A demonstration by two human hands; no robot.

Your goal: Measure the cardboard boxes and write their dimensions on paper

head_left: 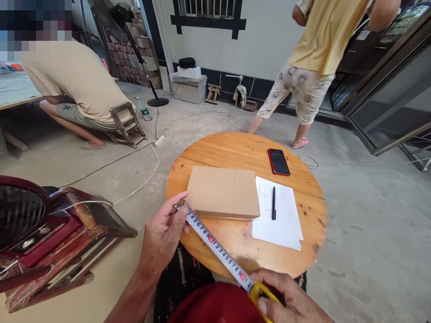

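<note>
A flat brown cardboard box (223, 192) lies on a round wooden table (218, 150). My left hand (164, 233) pinches the end of a white measuring tape (215, 246) at the box's near left corner. The tape runs diagonally back to its yellow case (260, 292), which my right hand (289, 298) grips at the bottom edge of the view. To the right of the box lies a white sheet of paper (284, 215) with a black pen (273, 202) on it. A red phone (279, 161) lies farther back on the table.
A dark red carved wooden piece of furniture (50, 237) stands at the left. One person sits bent over on a small wooden stool (125, 123) at the back left; another stands at the back right. Cables (148, 175) cross the concrete floor. A fan stand (157, 101) and metal box (188, 87) are near the wall.
</note>
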